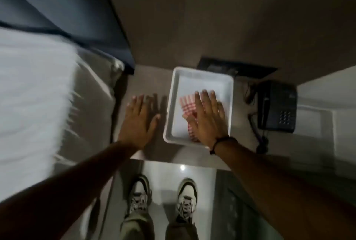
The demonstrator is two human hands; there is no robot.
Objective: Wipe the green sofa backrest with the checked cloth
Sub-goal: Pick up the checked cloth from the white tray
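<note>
Two grey laced sneakers [163, 199] are standing on the glossy floor nearest the viewer. Beyond them, the left hand [139, 122] is lying flat on the pale desk [146, 155], grip released, fingers spread. The right hand [208, 119], wearing a dark wristband [219, 144], is pressing open-palmed, grasping nothing, on the red-and-white checked cloth [187, 106] lying inside the shallow white rectangular tray [202, 74]. Farther right, a black desk telephone [276, 106] is resting.

We saw a woven red-and-white checked cloth [187, 105] lying in a smooth, matt white tray [202, 74], probably plastic, beside a dark plastic telephone [276, 107], above a glossy, reflective tiled floor [183, 170].
</note>
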